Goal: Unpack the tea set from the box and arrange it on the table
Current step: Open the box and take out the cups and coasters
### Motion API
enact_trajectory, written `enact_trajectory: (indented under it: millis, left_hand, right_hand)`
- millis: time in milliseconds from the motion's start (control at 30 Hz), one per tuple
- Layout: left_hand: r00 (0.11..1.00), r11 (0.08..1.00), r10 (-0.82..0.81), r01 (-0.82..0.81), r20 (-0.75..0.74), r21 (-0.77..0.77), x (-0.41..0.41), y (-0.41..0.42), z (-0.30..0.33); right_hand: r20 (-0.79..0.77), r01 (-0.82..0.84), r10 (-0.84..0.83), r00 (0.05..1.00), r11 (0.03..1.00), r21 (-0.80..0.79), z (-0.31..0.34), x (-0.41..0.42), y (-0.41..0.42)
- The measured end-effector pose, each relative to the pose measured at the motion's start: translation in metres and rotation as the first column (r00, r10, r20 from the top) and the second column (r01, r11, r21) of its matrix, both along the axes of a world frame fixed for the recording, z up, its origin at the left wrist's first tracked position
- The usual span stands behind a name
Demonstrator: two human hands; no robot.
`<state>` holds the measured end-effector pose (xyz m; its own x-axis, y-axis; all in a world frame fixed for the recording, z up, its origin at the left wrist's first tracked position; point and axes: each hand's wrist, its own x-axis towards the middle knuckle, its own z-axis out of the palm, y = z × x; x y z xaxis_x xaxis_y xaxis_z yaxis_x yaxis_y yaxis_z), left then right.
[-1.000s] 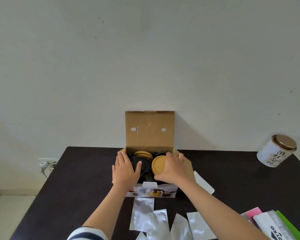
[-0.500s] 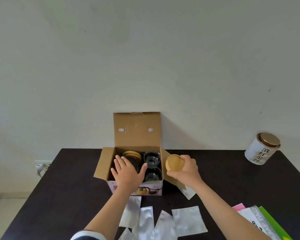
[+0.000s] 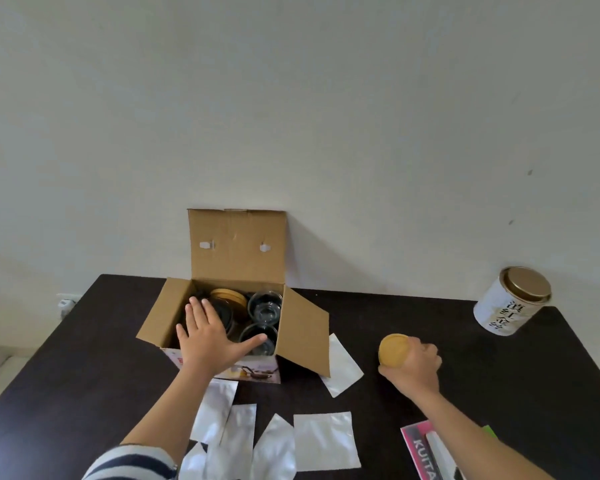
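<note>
An open cardboard box (image 3: 302, 327) stands at the back of the dark table (image 3: 84, 362), its lid flap upright against the wall. Inside lie a black round piece, a stack of wooden coasters (image 3: 227, 296) and two glass cups (image 3: 264, 306). My left hand (image 3: 207, 336) lies flat with spread fingers over the box's front edge and the black piece. My right hand (image 3: 414, 363) grips a round wooden-topped piece (image 3: 394, 349) to the right of the box, low over the table.
Several silver foil pouches (image 3: 323, 441) lie in front of the box, one more (image 3: 340, 367) by its right flap. A white tea tin (image 3: 510, 301) with a gold lid stands at the far right. Pink and green packets (image 3: 426, 452) sit near the front right edge.
My right hand lifted the wooden-topped piece out of the box and carried it right, down toward the table. My left hand stayed on the box, fingers spreading. The head turned a little.
</note>
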<state>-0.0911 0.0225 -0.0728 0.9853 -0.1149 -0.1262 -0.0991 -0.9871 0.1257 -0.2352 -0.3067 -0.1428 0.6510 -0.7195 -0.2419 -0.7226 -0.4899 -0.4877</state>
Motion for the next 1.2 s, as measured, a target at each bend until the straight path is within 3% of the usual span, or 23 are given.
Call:
enact_trajectory:
  millis: [367, 767, 867, 933, 1000, 1067, 1133, 1200]
  left_hand:
    - [0.996, 0.998, 0.052, -0.05, 0.072, -0.022, 0.001, -0.003, -0.011]
    - [0.994, 0.999, 0.049, -0.048, 0.099, -0.015, 0.002, -0.004, -0.014]
    - [0.995, 0.999, 0.049, -0.048, 0.089, -0.014, 0.002, -0.005, -0.012]
    - [0.995, 0.999, 0.049, -0.048, 0.085, -0.014, 0.002, -0.005, -0.011]
    - [0.995, 0.999, 0.049, -0.048, 0.085, -0.013, 0.001, -0.005, -0.01]
    - [0.995, 0.999, 0.047, -0.046, 0.086, -0.014, 0.0, -0.004, -0.009]
    - [0.995, 0.999, 0.043, -0.043, 0.084, -0.011, -0.001, -0.004, -0.009]
    - [0.996, 0.999, 0.043, -0.043, 0.084, -0.005, -0.001, -0.004, -0.008]
  right_hand:
    - [0.072, -0.006, 0.008, 0.997, 1.0, -0.022, -0.02, 0.055, -0.046]
    - [0.023, 0.004, -0.004, 1.0, 1.0, -0.017, -0.018, 0.09, -0.068]
    - [-0.064, -0.022, 0.014, 0.998, 0.992, -0.123, -0.008, 0.092, -0.056]
    - [0.05, -0.1, 0.11, 0.993, 0.979, -0.178, 0.007, 0.096, -0.035]
    - [0.309, -0.247, 0.306, 0.9, 0.944, -0.217, 0.028, 0.101, -0.003]
    - [0.514, -0.403, 0.44, 0.736, 0.895, -0.189, 0.057, 0.108, 0.037]
    - [0.557, -0.572, 0.533, 0.637, 0.811, -0.122, 0.085, 0.117, 0.077]
    - [0.474, -0.68, 0.631, 0.614, 0.728, -0.087, 0.101, 0.129, 0.111]
